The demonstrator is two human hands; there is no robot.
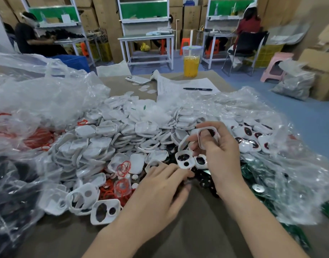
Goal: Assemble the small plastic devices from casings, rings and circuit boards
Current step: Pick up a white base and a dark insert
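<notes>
My right hand [222,151] is raised over the pile and grips a white casing [208,136] between thumb and curled fingers. My left hand [160,190] lies low on the table with its fingers reaching among small black parts [202,175]; whether it pinches one is hidden. A white casing with two holes [185,159] sits just beyond its fingertips. A big heap of white casings [126,131] fills the middle. Red rings [122,187] lie at the left, green circuit boards [253,174] under plastic at the right.
Crumpled clear plastic bags [48,94] surround the heap on both sides. At the far end of the table are a phone [137,80], papers with a black pen [197,89] and a cup of yellow drink [191,62]. People sit at workbenches behind.
</notes>
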